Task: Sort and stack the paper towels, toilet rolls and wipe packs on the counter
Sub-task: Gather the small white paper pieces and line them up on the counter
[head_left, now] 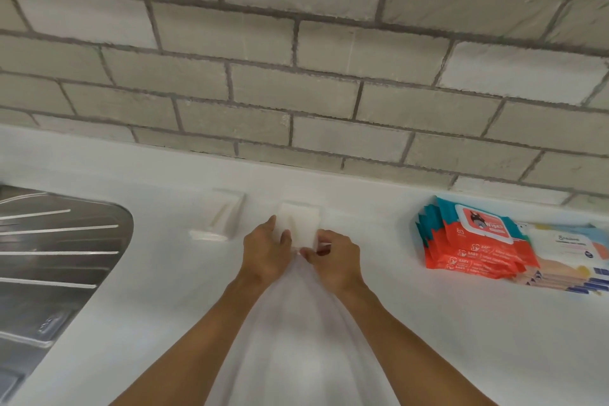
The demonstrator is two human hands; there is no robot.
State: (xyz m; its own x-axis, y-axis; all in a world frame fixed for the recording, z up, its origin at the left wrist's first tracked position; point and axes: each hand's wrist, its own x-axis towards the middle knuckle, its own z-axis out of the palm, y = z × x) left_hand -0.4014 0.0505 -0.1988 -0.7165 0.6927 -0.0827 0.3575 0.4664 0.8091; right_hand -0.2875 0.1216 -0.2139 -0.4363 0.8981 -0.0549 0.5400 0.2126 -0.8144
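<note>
A white folded paper towel pack (301, 221) rests on the white counter (428, 323) in the middle, near the wall. My left hand (265, 252) grips its left side and my right hand (333, 255) pinches its lower right corner. A second white pack (224, 217) lies just to the left, apart from my hands. At the right sits a stack of red and teal wipe packs (474, 241), with a stack of pale pastel wipe packs (566, 257) beside it. No toilet rolls are in view.
A steel sink drainer (56, 247) takes up the left side of the counter. A grey brick-tile wall (296, 59) rises behind the counter. White fabric (296, 339) hangs between my forearms.
</note>
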